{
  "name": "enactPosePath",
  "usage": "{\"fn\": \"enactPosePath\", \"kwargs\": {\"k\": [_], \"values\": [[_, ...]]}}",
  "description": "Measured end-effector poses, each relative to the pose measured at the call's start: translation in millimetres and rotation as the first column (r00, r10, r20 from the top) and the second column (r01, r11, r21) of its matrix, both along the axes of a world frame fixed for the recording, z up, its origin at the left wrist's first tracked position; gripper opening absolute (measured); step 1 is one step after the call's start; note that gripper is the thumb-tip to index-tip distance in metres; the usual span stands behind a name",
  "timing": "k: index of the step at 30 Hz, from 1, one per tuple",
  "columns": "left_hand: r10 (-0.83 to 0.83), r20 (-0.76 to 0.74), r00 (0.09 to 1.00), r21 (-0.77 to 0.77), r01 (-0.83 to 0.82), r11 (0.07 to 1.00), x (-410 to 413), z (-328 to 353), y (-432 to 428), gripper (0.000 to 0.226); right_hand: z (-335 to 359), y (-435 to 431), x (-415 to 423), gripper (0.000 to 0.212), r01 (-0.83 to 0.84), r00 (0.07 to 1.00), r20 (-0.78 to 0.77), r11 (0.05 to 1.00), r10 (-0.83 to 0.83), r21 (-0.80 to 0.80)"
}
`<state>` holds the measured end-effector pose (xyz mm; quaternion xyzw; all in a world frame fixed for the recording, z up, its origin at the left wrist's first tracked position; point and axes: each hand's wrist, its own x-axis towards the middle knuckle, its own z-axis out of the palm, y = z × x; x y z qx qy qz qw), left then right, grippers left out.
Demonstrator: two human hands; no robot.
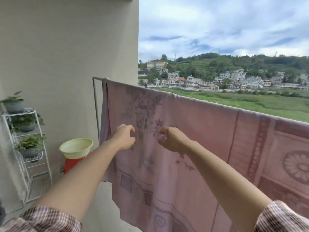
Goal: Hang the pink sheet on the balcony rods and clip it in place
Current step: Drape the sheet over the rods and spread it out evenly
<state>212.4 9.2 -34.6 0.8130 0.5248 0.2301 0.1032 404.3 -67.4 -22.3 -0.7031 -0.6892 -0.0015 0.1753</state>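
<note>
We see the pink sheet (200, 148) as thin matt cloth, its flower pattern faded into the weave. The rod (95, 97) it hangs over is grey metal with a dull sheen. The pale green basin (76, 148) and the red tub (73, 163) under it look like smooth plastic (slightly glossy). The rack (28, 110) is white-coated wire, the wall (58, 47) flat matt paint, and our sleeves (50, 220) soft checked cloth.
</note>
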Motion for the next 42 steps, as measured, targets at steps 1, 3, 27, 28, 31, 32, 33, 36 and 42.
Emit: {"fn": "enactPosePath", "kwargs": {"k": [1, 3, 27, 28, 31, 32, 33, 36, 42], "values": [[0.009, 0.0, 1.0, 0.017, -0.009, 1.0, -4, 2, 21, 0.036, -1, 21, -5, 0.036, -0.014, 1.0, 0.006, 1.0, 0.014, 0.0], [0.021, 0.011, 1.0, 0.045, -0.022, 0.999, -8, 5, 61, 0.036, 1, 65, -13, 0.046, -0.036, 0.999, 0.033, 0.999, 0.036, 0.013], [0.163, 0.268, 0.949, -0.081, -0.147, 0.986, -113, 8, 602, 0.045, 55, 617, -137, 0.038, -0.131, 0.939, 0.34, 0.968, 0.053, 0.212], [0.149, 0.287, 0.946, -0.079, -0.132, 0.988, -120, 11, 627, 0.045, 59, 638, -145, 0.038, -0.13, 0.935, 0.352, 0.964, 0.04, 0.234], [0.099, 0.307, 0.947, -0.108, -0.069, 0.992, -139, 17, 697, 0.046, 73, 698, -170, 0.037, -0.096, 0.943, 0.333, 0.955, -0.003, 0.281], [0.079, 0.299, 0.951, -0.108, -0.048, 0.993, -146, 19, 721, 0.046, 78, 718, -177, 0.037, -0.088, 0.94, 0.34, 0.952, -0.018, 0.294], [0.055, 0.288, 0.956, -0.103, -0.026, 0.994, -152, 21, 743, 0.045, 83, 738, -185, 0.037, -0.074, 0.937, 0.348, 0.952, -0.036, 0.298], [-0.011, 0.319, 0.948, -0.095, 0.044, 0.995, -166, 27, 804, 0.039, 97, 788, -198, 0.039, -0.021, 0.932, 0.35, 0.948, -0.097, 0.317], [-0.139, 0.496, 0.857, -0.072, 0.201, 0.977, -144, 18, 872, 0.025, 123, 857, -189, 0.035, 0.15, 0.948, 0.226, 0.939, -0.226, 0.311]]}}
